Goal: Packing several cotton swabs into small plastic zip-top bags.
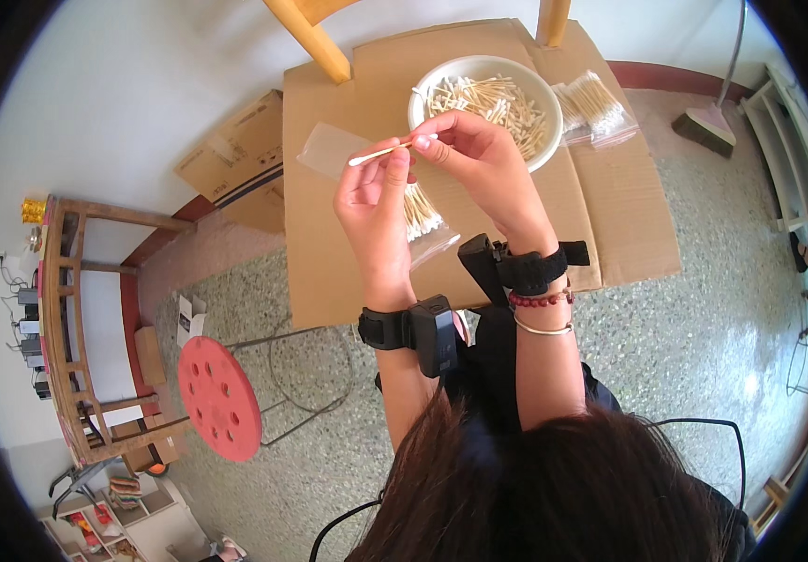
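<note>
Pinching a slim cotton swab point(366, 158), left hand point(371, 204) and right hand point(483, 164) meet above the sheet of cardboard point(329, 267)! The left has it in a narrow grip, one white end poking out leftward; the right, just as tight, holds it near the other end. Just beyond, on the far side, sits a white bowl point(488, 64) heaped with loose swabs point(516, 112). Right of that, a clear bag point(600, 110) of swabs; nearer, partly hidden by the left hand, an opened-out packet point(437, 245). Off left, a red stool point(221, 403)!
</note>
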A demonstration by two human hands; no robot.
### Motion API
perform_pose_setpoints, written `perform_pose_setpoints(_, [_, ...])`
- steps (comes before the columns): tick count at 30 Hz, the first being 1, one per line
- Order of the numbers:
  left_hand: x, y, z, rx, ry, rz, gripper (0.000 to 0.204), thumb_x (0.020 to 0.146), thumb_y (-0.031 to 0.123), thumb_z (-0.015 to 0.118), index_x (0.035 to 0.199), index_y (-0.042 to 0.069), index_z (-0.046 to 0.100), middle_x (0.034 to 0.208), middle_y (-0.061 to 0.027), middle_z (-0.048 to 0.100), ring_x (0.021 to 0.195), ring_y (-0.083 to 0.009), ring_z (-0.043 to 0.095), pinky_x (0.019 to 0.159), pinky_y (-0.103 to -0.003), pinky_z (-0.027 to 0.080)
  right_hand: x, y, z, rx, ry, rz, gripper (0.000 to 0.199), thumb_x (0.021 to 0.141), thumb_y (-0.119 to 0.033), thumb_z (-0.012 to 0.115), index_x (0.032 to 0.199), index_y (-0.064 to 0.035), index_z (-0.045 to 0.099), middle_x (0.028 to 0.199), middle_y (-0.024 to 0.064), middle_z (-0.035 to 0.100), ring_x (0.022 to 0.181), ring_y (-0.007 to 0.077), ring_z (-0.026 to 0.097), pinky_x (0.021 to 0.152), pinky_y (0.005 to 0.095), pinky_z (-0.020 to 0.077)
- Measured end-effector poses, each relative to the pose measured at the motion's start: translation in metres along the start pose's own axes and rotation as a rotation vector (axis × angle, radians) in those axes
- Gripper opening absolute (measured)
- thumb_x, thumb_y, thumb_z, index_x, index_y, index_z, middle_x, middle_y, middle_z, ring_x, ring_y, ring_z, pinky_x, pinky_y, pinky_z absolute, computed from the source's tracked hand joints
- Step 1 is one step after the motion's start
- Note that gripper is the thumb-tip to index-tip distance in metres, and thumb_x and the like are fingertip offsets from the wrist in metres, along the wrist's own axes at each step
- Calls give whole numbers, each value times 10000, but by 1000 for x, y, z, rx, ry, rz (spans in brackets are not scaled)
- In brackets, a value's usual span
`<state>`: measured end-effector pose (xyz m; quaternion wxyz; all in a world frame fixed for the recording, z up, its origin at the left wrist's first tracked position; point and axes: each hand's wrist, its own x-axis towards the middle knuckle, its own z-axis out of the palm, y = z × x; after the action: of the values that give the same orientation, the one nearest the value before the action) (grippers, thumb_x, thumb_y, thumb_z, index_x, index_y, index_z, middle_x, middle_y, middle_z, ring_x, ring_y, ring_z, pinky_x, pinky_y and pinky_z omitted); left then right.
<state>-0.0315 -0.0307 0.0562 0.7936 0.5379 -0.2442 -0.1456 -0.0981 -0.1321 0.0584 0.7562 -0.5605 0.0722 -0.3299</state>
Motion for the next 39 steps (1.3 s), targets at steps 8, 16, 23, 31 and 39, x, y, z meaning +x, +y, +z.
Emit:
perform_pose_setpoints(8, [0, 8, -15, -4, 23, -2, 163, 895, 136, 614, 1011, 22, 599, 950, -42, 605, 840, -118, 559, 714, -250, 449, 0, 0, 3, -13, 26, 66, 166, 856, -135, 668, 960, -5, 660, 861, 48, 683, 772, 67, 605, 686, 206, 475])
perform_pose_setpoints(16, [1, 9, -23, -43, 38, -46, 169, 883, 133, 633, 1000, 12, 611, 939, -53, 610, 827, -114, 555, 700, -241, 443, -2, -3, 4, 65, -35, 116, 221, 856, -109, 660, 1038, 15, 649, 885, 82, 693, 840, 110, 650, 716, 223, 514])
perform_pose_setpoints(23, [2, 1, -21, 127, -59, -187, 192, 823, 143, 695, 954, 31, 611, 862, -10, 595, 790, -85, 537, 685, -241, 433, 1, -2, 4, 137, 49, 59, 277, 873, -80, 624, 1130, 16, 587, 904, 91, 691, 871, 137, 654, 773, 253, 530])
perform_pose_setpoints(31, [-11, -34, -45, 966, -514, -242, 293, 586, 95, 796, 796, 49, 596, 701, -56, 542, 664, -164, 532, 618, -309, 443, 1, -4, -4, 71, 160, 53, 294, 864, -87, 633, 1135, -4, 555, 888, 79, 694, 795, 105, 638, 738, 238, 500])
perform_pose_setpoints(39, [-12, -47, -63, 1032, -360, -124, 130, 677, 91, 713, 759, 25, 636, 726, -92, 582, 674, -194, 548, 641, -317, 453, 1, -4, -5, 41, 169, 77, 279, 874, -126, 641, 1118, -17, 564, 891, 68, 689, 852, 90, 622, 731, 221, 471])
